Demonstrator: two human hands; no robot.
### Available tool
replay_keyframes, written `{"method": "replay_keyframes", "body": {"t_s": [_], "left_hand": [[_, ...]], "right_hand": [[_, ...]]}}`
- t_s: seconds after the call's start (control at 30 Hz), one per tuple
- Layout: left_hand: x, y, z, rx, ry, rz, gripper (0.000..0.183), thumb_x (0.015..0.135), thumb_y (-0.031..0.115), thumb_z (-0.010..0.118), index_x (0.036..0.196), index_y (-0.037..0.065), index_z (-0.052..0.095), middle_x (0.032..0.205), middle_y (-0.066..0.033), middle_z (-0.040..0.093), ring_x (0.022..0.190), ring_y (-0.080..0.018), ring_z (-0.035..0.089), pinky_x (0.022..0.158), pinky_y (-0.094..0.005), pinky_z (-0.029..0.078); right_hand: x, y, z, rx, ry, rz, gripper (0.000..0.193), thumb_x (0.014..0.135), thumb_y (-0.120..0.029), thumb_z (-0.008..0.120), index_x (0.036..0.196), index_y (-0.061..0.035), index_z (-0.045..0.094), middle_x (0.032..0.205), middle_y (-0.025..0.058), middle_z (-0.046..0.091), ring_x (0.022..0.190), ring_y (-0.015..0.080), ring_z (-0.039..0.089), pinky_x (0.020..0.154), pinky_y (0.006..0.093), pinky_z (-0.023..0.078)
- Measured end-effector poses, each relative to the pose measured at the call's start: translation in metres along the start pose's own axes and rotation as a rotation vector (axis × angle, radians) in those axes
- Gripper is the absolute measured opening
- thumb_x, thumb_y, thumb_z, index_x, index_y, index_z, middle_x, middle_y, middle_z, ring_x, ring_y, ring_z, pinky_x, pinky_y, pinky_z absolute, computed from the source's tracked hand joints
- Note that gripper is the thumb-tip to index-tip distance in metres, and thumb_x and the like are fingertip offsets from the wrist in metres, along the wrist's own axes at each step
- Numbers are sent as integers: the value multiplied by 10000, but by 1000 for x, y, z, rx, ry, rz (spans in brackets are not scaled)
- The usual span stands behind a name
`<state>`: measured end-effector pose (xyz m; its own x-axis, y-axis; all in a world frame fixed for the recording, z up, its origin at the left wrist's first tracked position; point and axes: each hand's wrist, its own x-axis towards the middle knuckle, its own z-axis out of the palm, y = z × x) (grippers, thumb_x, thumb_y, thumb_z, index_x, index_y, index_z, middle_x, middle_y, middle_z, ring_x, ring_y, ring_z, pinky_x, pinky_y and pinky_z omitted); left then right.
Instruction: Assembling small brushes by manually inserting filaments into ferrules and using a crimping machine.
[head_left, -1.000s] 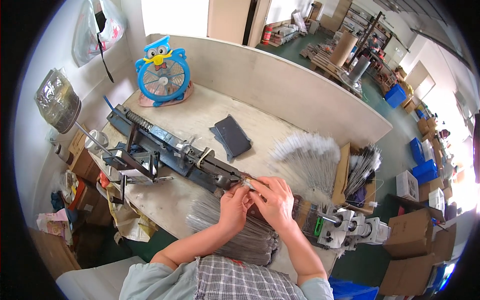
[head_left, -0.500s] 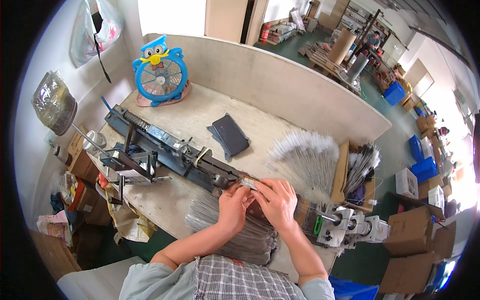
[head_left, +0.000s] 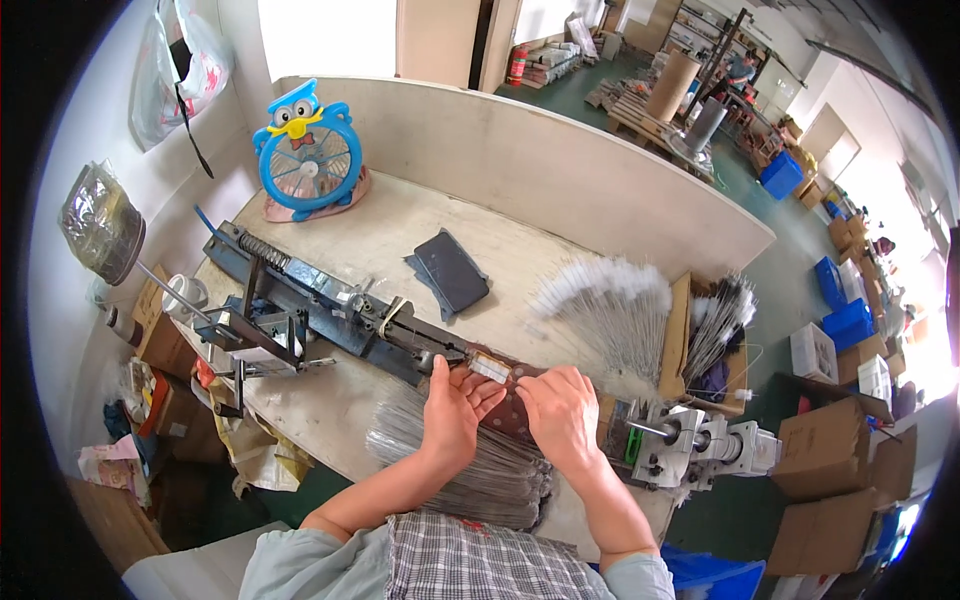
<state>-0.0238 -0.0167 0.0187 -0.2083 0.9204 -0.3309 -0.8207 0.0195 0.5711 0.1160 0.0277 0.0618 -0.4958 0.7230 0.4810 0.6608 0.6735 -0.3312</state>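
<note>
The hands have parted: the left hand [head_left: 452,418] has uncurled, loose beside the white block [head_left: 490,368], while the right hand [head_left: 566,415] bunches its fingertips just right of it, holding what I can't tell. The block sits at the jig's [head_left: 315,281] right end, both slanting lengthwise down rightward; the bag's [head_left: 163,100] red print is unreadable.

Along the rear of the table [head_left: 385,215], a partition [head_left: 540,150]; before it, at back left, a fan [head_left: 310,172]. From left toward centre, a machine [head_left: 325,296]; behind it, a flat case [head_left: 452,275]. At its right end, left hand [head_left: 455,412] and right hand [head_left: 563,412], side by side. Before it, a wire bundle [head_left: 455,475]. At right rear, loose wires [head_left: 615,315]; just right of these, a box [head_left: 674,345] with wires inside. Before the box, a clamp [head_left: 690,455].
</note>
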Motion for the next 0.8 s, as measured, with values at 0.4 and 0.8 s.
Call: {"method": "replay_keyframes", "body": {"t_s": [0.4, 0.8], "left_hand": [[-21, 11, -2, 345, -17, -128, 536, 975, 417, 348, 1311, 0, 380, 1292, -133, 493, 1157, -258, 511, 964, -374, 405], [-52, 173, -285, -9, 537, 278, 248, 859, 364, 634, 855, 121, 586, 815, -25, 604, 774, -146, 577, 646, -267, 467]], "right_hand": [[-16, 11, -21, 234, 136, -9, 135, 743, -96, 689, 874, -66, 680, 855, 58, 661, 839, 246, 603, 713, 351, 475], [-95, 32, -11, 280, -395, 295, 176, 795, -250, 644, 876, -104, 698, 846, 61, 666, 798, 259, 631, 676, 368, 503]]}}
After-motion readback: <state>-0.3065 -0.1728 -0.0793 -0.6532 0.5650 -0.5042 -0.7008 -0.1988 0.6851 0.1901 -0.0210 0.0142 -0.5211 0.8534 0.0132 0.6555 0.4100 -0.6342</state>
